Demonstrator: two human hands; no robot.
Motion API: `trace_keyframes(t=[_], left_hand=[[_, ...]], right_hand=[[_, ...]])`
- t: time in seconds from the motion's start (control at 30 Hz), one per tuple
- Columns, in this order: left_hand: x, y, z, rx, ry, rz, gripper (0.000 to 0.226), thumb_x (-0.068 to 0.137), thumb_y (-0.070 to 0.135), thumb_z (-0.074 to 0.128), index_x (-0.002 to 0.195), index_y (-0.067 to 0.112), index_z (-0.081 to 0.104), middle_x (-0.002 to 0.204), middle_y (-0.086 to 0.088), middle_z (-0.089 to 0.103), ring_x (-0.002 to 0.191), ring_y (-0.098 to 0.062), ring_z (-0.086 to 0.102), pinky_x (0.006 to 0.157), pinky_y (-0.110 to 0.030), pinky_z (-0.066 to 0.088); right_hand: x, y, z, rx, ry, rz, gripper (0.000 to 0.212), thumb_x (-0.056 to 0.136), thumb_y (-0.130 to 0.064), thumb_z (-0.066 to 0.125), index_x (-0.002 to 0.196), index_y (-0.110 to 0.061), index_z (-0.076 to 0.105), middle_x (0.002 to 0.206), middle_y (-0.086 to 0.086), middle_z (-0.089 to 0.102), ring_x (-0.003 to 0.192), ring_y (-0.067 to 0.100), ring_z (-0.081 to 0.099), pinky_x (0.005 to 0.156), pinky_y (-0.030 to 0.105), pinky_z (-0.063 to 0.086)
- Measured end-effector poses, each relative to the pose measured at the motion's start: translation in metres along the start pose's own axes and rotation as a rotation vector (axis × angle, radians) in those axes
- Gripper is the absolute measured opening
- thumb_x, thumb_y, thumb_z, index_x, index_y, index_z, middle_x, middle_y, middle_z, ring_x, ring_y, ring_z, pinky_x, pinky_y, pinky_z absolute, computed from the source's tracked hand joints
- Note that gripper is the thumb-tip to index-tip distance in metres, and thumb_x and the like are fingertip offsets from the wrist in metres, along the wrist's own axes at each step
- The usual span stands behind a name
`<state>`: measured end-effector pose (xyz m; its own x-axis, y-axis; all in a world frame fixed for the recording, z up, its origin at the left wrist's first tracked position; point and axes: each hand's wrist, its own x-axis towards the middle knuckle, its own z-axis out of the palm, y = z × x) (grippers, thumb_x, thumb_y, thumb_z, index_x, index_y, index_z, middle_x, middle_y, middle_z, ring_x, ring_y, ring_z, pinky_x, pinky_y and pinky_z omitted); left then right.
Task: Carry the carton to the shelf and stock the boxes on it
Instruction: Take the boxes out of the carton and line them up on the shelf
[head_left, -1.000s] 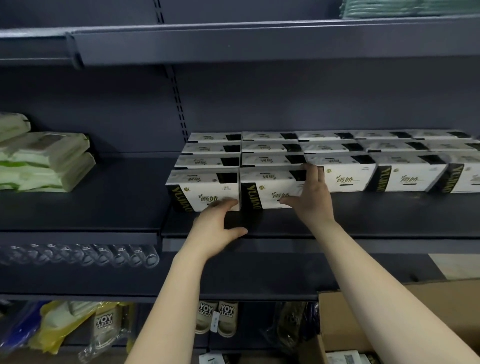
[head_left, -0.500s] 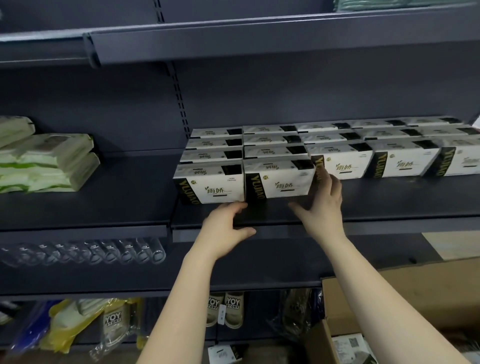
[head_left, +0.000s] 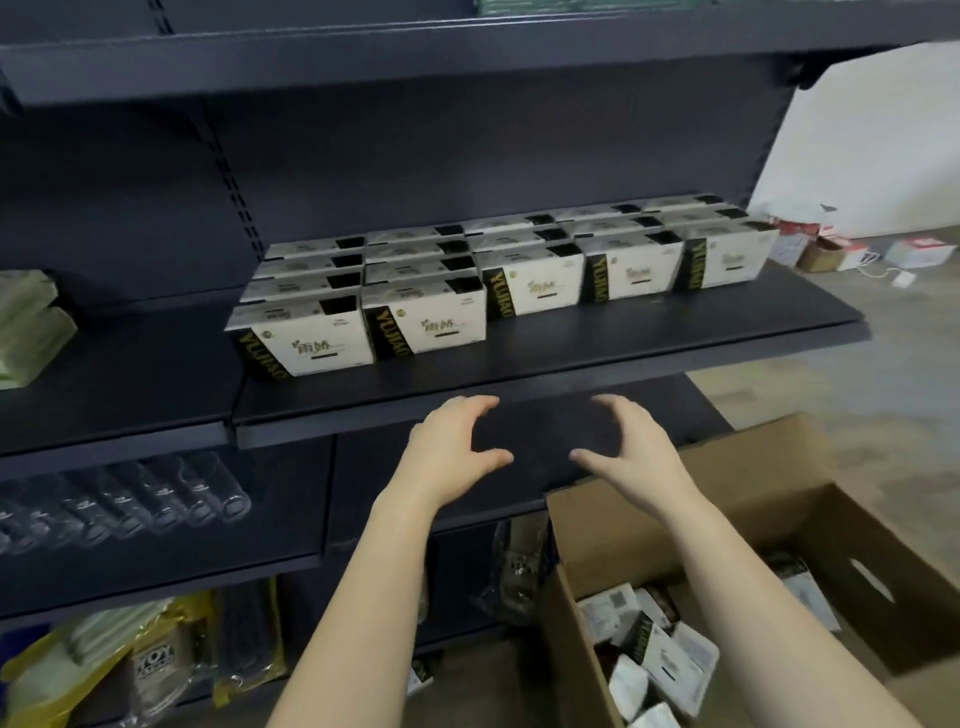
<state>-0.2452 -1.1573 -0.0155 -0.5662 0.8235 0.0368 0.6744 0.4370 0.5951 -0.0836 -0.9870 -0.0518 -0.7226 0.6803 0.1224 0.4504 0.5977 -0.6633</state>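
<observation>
Head view: white YUJIAO boxes (head_left: 423, 325) stand in rows on the dark shelf (head_left: 623, 345), the two left columns one box further forward than the three to their right. Loose boxes (head_left: 657, 652) lie jumbled in the open carton (head_left: 769, 525) at lower right. The left hand (head_left: 449, 441) and right hand (head_left: 636, 444) hover empty just below the shelf's front edge, fingers loosely spread. The next step is likely to lift one box squarely and seat it, stripe left, beside the front pair.

A shop: dark grey metal display shelving (head_left: 623, 353) is holding rows of identical white-and-black printed boxes (head_left: 431, 322); an open brown cardboard carton (head_left: 831, 525) of stock is sitting beside it.
</observation>
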Motion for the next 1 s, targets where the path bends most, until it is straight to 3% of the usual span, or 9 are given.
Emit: trace_keyframes(t=[0.17,0.57,0.77,1.0], left_hand=[[-0.026,0.053,0.056,0.002,-0.075,0.033,0.07,0.084,0.039,0.073,0.145,0.033,0.04,0.145,0.007,0.046,0.134,-0.014,0.043,0.111,-0.047,0.035],[-0.065,0.147,0.165,0.026,-0.301,0.126,0.076,0.081,0.039,0.075,0.146,0.036,0.036,0.148,0.006,0.042,0.137,-0.015,0.038,0.112,-0.047,0.032],[-0.047,0.174,0.191,0.057,-0.352,0.166,0.076,0.081,0.037,0.075,0.146,0.035,0.035,0.147,0.007,0.042,0.136,-0.015,0.039,0.113,-0.046,0.031],[-0.003,0.173,0.202,0.137,-0.34,0.141,0.074,0.083,0.036,0.073,0.147,0.034,0.034,0.149,0.009,0.041,0.137,-0.015,0.038,0.114,-0.042,0.027]], right_hand=[[-0.062,0.054,-0.045,-0.026,-0.084,0.142,0.071,0.082,-0.038,0.075,0.142,-0.026,0.04,0.146,-0.003,0.045,0.133,0.018,0.044,0.105,0.034,0.039],[-0.182,0.148,-0.11,-0.064,-0.066,0.372,0.071,0.081,-0.037,0.075,0.142,-0.024,0.042,0.144,-0.001,0.045,0.129,0.019,0.047,0.107,0.035,0.041],[-0.19,0.185,-0.122,-0.077,-0.075,0.422,0.068,0.083,-0.036,0.074,0.141,-0.021,0.043,0.144,-0.002,0.046,0.133,0.015,0.042,0.106,0.029,0.035],[-0.146,0.219,-0.124,-0.079,-0.155,0.45,0.07,0.081,-0.035,0.076,0.141,-0.022,0.043,0.144,-0.002,0.047,0.132,0.015,0.045,0.106,0.03,0.038]])
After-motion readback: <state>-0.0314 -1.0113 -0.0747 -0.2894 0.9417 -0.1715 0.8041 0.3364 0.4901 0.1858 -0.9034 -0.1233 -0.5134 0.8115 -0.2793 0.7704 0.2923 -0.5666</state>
